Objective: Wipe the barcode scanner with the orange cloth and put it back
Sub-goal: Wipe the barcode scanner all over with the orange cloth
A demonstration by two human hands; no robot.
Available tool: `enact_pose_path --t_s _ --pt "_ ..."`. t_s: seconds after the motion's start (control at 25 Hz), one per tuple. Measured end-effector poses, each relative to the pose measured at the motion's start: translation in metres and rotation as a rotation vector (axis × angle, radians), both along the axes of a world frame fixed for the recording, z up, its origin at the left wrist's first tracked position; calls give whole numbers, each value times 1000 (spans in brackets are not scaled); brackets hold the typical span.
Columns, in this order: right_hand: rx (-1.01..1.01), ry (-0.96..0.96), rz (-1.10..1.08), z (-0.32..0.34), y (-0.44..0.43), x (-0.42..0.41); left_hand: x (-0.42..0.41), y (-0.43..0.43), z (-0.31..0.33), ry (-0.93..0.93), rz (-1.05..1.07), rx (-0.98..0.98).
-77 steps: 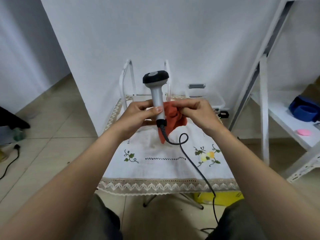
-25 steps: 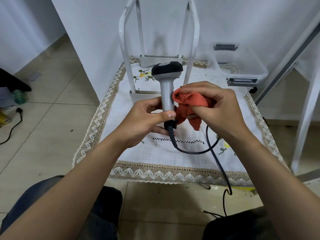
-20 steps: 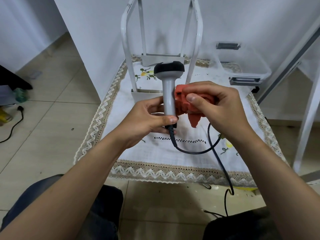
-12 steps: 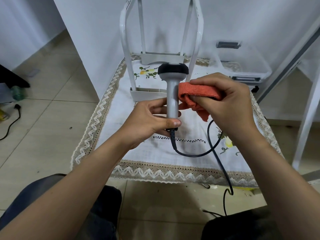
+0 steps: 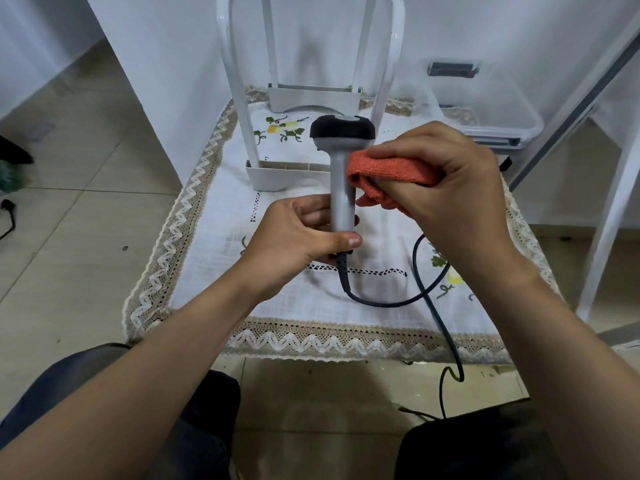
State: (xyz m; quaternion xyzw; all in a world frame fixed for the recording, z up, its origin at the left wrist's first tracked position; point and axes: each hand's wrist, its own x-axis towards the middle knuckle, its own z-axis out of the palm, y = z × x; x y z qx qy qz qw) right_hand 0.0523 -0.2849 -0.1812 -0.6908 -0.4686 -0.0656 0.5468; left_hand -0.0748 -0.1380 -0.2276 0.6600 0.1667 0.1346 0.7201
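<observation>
the barcode scanner [image 5: 341, 174] was held upright above the embroidered tablecloth [image 5: 214, 244], its lower handle gripped by the curled fingers and thumb of the left hand [image 5: 298, 237]. the orange cloth [image 5: 388, 178] was bunched in the closed right hand [image 5: 446, 181] and pressed against the handle just below the black head. the wiping step was judged to be in hand. a pass over the head seemed called for next, and the cable [image 5: 426, 299] would need minding once the scanner is set down.

forearms [image 5: 166, 368]: bare | trousers [image 5: 478, 448]: dark, plain, covering both knees
</observation>
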Motion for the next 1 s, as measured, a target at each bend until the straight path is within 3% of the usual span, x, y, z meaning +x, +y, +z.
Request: enact_pose_path --t_s 0.36,0.8,1.0 --pt "5 69 -17 -3 10 0 -4 13 -7 22 12 -21" --pt "-126 -66 -147 -17 23 4 -6 6 -20 42 51 140" --pt "-129 -30 -109 -17 20 3 -4 5 -25 82 69 94"
